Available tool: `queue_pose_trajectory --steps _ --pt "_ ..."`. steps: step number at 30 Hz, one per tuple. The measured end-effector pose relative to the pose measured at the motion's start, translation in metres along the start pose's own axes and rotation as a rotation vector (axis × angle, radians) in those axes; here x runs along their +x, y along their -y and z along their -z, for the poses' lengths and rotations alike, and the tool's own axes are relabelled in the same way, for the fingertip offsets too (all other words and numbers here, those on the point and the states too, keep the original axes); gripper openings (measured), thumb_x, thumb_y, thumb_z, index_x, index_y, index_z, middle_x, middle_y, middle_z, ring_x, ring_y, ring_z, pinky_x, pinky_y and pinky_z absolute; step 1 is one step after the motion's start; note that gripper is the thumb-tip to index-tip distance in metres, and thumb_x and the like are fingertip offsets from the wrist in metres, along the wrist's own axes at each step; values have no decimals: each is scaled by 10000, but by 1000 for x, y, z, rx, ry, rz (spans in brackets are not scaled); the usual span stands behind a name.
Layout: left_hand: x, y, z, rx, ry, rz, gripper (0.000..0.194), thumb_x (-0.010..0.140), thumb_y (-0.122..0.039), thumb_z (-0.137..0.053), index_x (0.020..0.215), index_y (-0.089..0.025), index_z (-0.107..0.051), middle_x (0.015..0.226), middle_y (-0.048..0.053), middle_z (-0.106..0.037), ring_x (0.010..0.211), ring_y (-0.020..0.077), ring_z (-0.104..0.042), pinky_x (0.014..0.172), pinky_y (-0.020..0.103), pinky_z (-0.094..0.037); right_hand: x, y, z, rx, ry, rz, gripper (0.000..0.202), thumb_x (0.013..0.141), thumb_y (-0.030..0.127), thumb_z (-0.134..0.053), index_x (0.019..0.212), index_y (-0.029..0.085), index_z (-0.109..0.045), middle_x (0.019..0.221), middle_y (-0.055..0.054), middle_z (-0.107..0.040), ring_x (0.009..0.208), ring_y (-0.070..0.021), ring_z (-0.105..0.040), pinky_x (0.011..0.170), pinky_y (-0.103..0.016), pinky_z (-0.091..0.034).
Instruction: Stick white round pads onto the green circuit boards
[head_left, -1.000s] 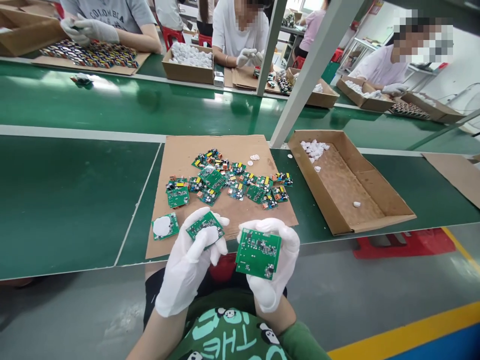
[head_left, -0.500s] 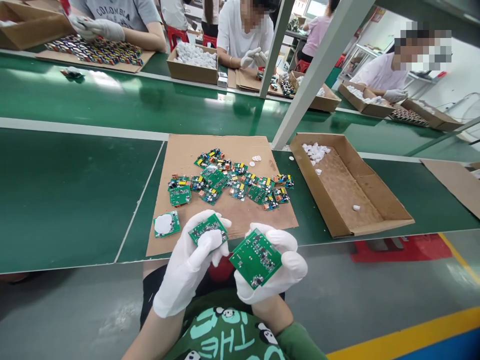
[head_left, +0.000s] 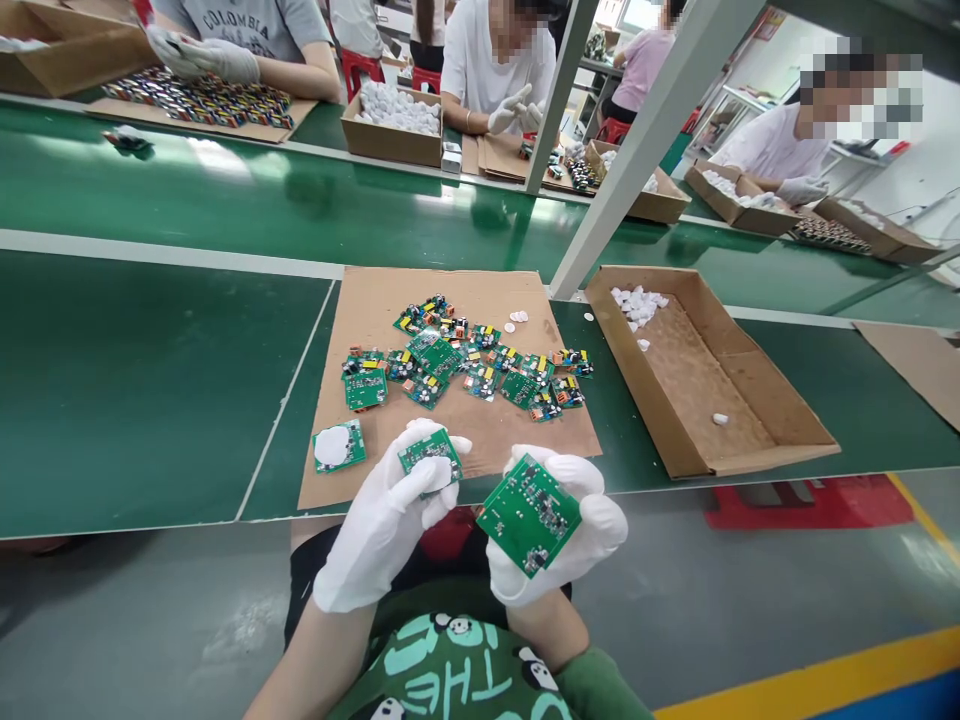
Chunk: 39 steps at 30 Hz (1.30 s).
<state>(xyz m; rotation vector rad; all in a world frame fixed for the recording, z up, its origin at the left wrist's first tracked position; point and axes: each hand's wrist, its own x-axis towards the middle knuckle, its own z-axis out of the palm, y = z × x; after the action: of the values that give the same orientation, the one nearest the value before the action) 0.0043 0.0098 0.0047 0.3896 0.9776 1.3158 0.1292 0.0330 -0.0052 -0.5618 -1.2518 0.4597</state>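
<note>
Two circuit boards (head_left: pixel 529 516), one inside each hand (head_left: pixel 394 508)

White-gloved hands (head_left: pixel 391 508), green panda-print shirt (head_left: pixel 469 672), dark legwear (head_left: pixel 303 585).

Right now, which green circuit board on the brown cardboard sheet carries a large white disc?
The green square board toward the brown cardboard sheet's near left corner, lying apart with its white disc up; the clustered boards show none.

Gloved left hand (head_left: pixel 391 512) pinching, thumb (head_left: pixel 426 477) on top, gloved right hand (head_left: pixel 591 532) curled, bare forearms (head_left: pixel 313 655) angled inward
</note>
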Motion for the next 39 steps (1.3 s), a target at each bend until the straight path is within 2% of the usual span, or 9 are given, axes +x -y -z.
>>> queue_pose_trajectory --steps 4,6,10,18,25,29,31,35,39 --pt "1 3 -1 34 28 -72 348 876 -299 -769 1157 -198 -589 920 28 -697 544 33 -475 536 157 -426 1 1 -2 -89 -11 -17 476 928 385 -670 1323 341 -408 1098 -82 -467 919 -275 -670 697 -441 -648" --pt "0 5 -1 75 2 -122 370 868 -314 -779 1163 -199 -587 937 33 -696 517 26 -456 502 160 -399 0 0 -2 -107 -13 -35 475 929 404 -657 1325 347 -402 1089 -84 -464 921 -280 -659 707 -447 -642" --pt "0 7 -1 113 -41 -176 380 845 -317 -799 1155 -219 -603 1019 50 -694 550 51 -520 503 185 -421 0 -1 -3 -100 -26 -28 475 933 423 -647 1334 352 -403 1078 -84 -468 906 -275 -644 712 -449 -644" --pt "0 7 9 133 36 -235 338 875 -356 -768 1159 -236 -630 1016 54 -707 539 33 -478 497 160 -395 2 1 -4 -92 2 -26 456 940 460 -648 1317 348 -417 1053 -88 -489 885 -273 -633 689 -445 -663" --pt "-1 11 8 145 -61 -181 406 862 -303 -786 1221 -258 -601 995 49 -720 509 40 -474 501 182 -422 3 1 -6 -30 13 -28 463 941 433 -666 1322 332 -425 1070 -91 -489 898 -259 -643 666 -406 -665" --pt "0 10 10 103 -43 -148 407 853 -296 -793 1219 -256 -618 979 40 -705 610 73 -561 592 193 -490 3 0 -8 42 13 -14 468 931 376 -693 1323 312 -446 1095 -88 -489 930 -249 -646 689 -397 -665" --pt "1 7 10 65 3 -128 374 858 -301 -786 1196 -237 -638 907 18 -680 585 53 -523 585 171 -471 3 -1 -7 77 18 -15 481 929 356 -700 1332 295 -444 1117 -88 -488 951 -238 -648 714 -380 -663" --pt "2 2 10 11 105 -86 315 867 -333 -768 1132 -189 -678 697 -34 -566 502 17 -359 498 129 -346 2 -3 -6 76 33 -32 492 917 368 -710 1321 312 -434 1135 -79 -510 953 -235 -655 742 -394 -656" --pt "3 2 7 14 56 -104 344 835 -343 -800 1123 -193 -687 715 -24 -581 496 26 -365 477 144 -338 2 -2 -6 26 57 -46 477 926 415 -678 1308 331 -406 1110 -76 -512 922 -244 -660 760 -422 -647"
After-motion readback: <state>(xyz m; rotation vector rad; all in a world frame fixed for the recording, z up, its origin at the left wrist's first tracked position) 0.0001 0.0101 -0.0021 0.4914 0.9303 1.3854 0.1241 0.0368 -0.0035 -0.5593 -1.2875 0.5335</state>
